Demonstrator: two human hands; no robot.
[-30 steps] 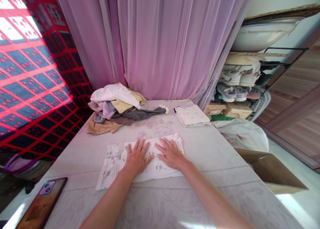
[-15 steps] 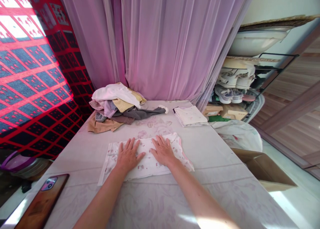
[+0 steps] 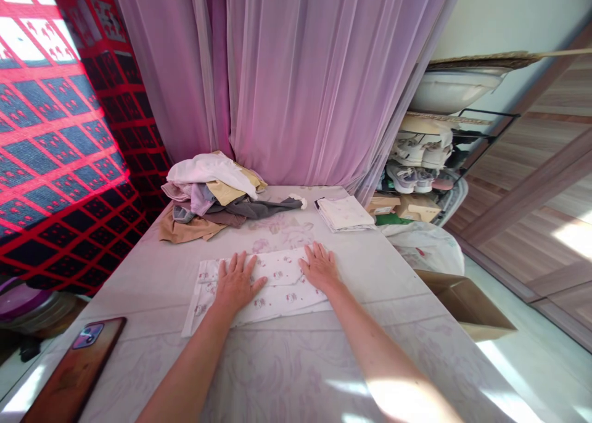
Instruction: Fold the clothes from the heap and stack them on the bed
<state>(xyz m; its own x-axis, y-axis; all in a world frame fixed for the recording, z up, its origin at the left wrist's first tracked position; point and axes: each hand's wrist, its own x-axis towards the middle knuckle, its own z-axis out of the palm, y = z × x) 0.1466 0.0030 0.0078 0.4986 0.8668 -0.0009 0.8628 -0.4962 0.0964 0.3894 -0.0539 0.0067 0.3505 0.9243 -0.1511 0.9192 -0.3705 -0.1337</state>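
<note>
A white garment (image 3: 277,293) with a small pinkish cartoon print lies flattened into a long strip in front of me; its exact kind is hard to make out. On its left part rests my left hand (image 3: 237,281), palm down with fingers spread. My right hand (image 3: 320,267) lies flat over the right end, fingers stretched out and partly covering that edge. A creased layer shows between the two hands. Beyond, to the right, sits a folded stack of white clothes (image 3: 346,213). A loose heap of mixed clothes (image 3: 210,192) stands at the far left.
A phone (image 3: 74,370) lies at the near left edge of the cloth-covered surface (image 3: 277,373). Purple curtains (image 3: 296,90) hang behind it. To the right are a shoe rack (image 3: 416,158), an open cardboard box (image 3: 467,306) and a white plastic bag (image 3: 425,244).
My right hand has moved right to the garment's end. The pink-edged end that stuck out there no longer shows, and the strip looks shorter. My left hand has stayed nearly in place.
</note>
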